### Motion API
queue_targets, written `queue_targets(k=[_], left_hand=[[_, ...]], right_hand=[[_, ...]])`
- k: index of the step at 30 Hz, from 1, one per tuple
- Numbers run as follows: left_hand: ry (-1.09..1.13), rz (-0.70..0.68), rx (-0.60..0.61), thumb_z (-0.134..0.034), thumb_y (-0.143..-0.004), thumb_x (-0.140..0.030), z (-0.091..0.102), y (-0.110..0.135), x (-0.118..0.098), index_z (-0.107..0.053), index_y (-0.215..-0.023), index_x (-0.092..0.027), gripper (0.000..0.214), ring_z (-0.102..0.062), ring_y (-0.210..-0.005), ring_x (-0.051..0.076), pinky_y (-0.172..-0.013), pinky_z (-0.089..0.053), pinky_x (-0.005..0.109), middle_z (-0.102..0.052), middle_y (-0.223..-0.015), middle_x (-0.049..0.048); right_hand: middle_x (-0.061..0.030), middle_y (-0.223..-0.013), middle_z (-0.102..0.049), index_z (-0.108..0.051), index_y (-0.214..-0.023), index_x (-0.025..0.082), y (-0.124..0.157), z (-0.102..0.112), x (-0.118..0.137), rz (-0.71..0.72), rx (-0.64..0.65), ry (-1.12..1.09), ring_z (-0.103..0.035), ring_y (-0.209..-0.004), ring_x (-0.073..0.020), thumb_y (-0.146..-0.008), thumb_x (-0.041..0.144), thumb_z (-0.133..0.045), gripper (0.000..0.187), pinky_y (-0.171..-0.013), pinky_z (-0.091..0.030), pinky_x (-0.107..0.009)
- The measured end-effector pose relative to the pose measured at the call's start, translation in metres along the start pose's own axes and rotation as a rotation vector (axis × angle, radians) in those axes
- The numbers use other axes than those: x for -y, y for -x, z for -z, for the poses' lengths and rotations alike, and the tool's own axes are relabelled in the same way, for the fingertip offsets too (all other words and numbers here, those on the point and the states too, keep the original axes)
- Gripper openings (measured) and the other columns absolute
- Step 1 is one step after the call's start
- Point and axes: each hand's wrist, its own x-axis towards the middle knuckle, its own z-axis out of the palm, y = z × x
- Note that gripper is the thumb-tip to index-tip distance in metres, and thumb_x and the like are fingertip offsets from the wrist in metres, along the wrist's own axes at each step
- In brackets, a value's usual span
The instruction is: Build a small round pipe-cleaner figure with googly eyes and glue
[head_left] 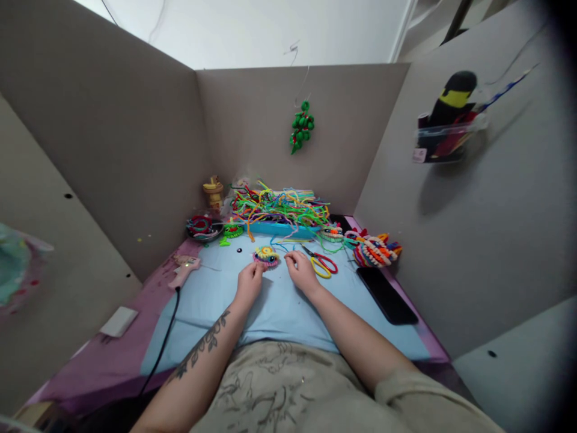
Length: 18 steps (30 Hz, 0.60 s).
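Observation:
A small round pipe-cleaner piece (266, 256), pink-edged with yellow and a dark centre, lies on the light blue mat (211, 300). My left hand (249, 281) rests on the mat with its fingertips pinched at the piece's left edge. My right hand (301, 270) lies just right of the piece, fingers curled together; what they pinch, if anything, is too small to name. Scissors (321, 262) with red and yellow handles lie right beside my right hand.
A heap of coloured pipe cleaners (279, 207) fills a blue tray at the back. Finished pieces (374, 249) lie at the right, a black phone (386, 294) in front of them. A glue gun (184, 269) with a black cord sits at the left. Cardboard walls enclose the desk.

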Motion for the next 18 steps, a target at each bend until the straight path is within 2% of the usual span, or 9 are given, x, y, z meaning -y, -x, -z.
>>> queue_targets(k=[3,6,11,16,18], left_hand=[[0.000,-0.004,-0.001,-0.041,-0.084,-0.037,0.000,0.000,0.000,-0.066,-0.071,-0.014,0.037,-0.060,-0.070,0.018,-0.066,-0.043,0.026,-0.068,-0.071,0.0052],[-0.008,-0.018,0.004,-0.040,-0.084,-0.038,-0.001,-0.001,0.002,-0.065,-0.070,-0.014,0.038,-0.060,-0.070,0.017,-0.066,-0.043,0.026,-0.067,-0.071,0.0049],[-0.013,-0.023,0.013,-0.039,-0.085,-0.040,-0.001,-0.001,0.006,-0.065,-0.071,-0.015,0.039,-0.060,-0.071,0.018,-0.066,-0.043,0.026,-0.067,-0.071,0.0045],[-0.006,-0.026,0.015,-0.039,-0.084,-0.041,-0.001,0.000,0.003,-0.065,-0.070,-0.014,0.040,-0.059,-0.068,0.017,-0.065,-0.042,0.026,-0.067,-0.070,0.0046],[-0.020,-0.019,0.017,-0.039,-0.084,-0.041,0.000,0.000,0.001,-0.065,-0.070,-0.014,0.040,-0.058,-0.067,0.017,-0.063,-0.042,0.025,-0.067,-0.069,0.0044]], right_hand=[[-0.0056,-0.080,-0.058,-0.059,-0.074,0.018,0.000,0.001,-0.007,-0.020,0.123,0.099,-0.050,-0.083,-0.0189,-0.082,0.012,-0.040,0.022,-0.077,-0.038,-0.030],[-0.0050,-0.082,-0.057,-0.058,-0.078,0.018,0.003,-0.004,-0.011,-0.053,0.219,0.142,-0.049,-0.084,-0.0181,-0.078,0.005,-0.039,0.023,-0.076,-0.038,-0.029],[-0.0046,-0.089,-0.058,-0.058,-0.088,0.018,0.007,-0.010,-0.009,0.014,0.294,0.117,-0.049,-0.088,-0.0182,-0.073,0.008,-0.052,0.019,-0.080,-0.038,-0.029],[-0.0039,-0.078,-0.056,-0.062,-0.073,0.018,0.006,-0.013,-0.007,0.058,0.345,0.168,-0.050,-0.082,-0.0178,-0.072,0.016,-0.059,0.004,-0.079,-0.037,-0.029],[-0.0042,-0.077,-0.056,-0.062,-0.070,0.018,0.005,-0.014,-0.006,0.064,0.350,0.196,-0.050,-0.081,-0.0177,-0.073,0.016,-0.058,0.006,-0.078,-0.037,-0.028]])
